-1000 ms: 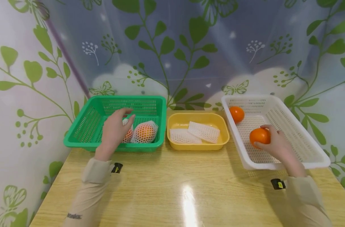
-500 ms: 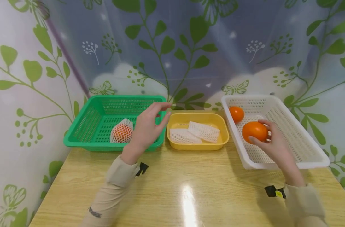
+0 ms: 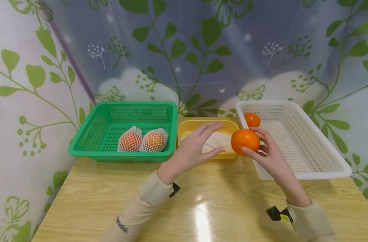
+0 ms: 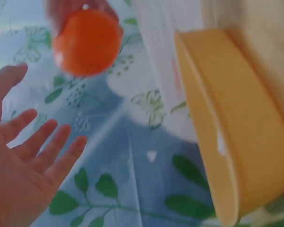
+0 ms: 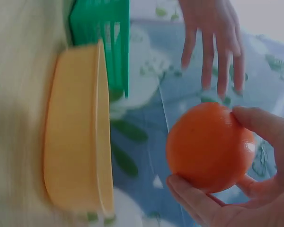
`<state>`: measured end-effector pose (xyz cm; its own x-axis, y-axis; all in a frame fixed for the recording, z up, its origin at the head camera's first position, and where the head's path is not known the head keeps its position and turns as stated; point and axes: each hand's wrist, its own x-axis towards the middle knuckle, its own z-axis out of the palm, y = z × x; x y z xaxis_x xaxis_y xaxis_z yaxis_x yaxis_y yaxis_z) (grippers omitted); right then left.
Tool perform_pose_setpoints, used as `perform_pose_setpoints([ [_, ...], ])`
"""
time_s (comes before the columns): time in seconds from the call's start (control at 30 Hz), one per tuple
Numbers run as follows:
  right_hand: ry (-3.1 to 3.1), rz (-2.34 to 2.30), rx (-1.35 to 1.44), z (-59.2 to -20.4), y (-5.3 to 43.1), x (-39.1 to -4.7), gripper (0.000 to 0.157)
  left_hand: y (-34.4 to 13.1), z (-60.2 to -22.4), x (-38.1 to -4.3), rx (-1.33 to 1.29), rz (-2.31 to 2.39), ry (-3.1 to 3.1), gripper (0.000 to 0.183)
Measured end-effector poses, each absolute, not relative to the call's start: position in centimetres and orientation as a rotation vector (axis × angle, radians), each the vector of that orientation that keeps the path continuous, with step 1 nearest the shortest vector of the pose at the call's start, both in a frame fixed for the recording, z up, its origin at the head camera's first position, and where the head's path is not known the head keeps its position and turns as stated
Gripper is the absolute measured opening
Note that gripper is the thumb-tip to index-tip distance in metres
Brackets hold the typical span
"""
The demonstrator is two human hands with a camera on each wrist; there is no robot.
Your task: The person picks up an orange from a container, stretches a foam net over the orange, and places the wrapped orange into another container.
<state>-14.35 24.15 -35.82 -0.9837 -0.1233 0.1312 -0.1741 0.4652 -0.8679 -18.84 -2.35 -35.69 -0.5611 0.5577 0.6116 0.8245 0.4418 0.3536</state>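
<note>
My right hand grips a shiny orange between thumb and fingers, raised over the gap between the yellow basin and the white basket. In the right wrist view the orange sits at the fingertips. Fingers spread and nothing in it, my left hand is over the yellow basin, its fingertips pointing at the orange. The left wrist view shows the left palm facing the fruit, apart from it. White foam net sleeves lie in the basin, partly hidden by the left hand.
A green basket on the left holds two oranges in white foam nets. Another bare orange lies in the white basket's back left corner. All three containers stand on a wooden table before a leaf-patterned curtain.
My left hand has moved right from the green basket to over the yellow basin. My right hand has lifted the orange from the white basket and carried it left.
</note>
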Motion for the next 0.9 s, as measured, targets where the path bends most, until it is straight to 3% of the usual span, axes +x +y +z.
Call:
perform_pose_setpoints([
  [0.27, -2.554, 1.867, 0.362, -36.7, 21.4, -13.9, 0.061, -0.7, -37.6, -18.0, -1.245, -0.969, -2.364, 0.089],
  [0.43, -2.463, 2.01, 0.329, -37.1, 19.6, -13.4, 0.067, 0.1, -38.6, -17.8, -1.214, -0.953, -2.36, 0.105],
  [0.9, -2.517, 1.918, 0.514, -38.3, 17.7, -13.5, 0.073, -1.0, -39.1, -17.3, -1.07, -1.108, -2.362, 0.098],
])
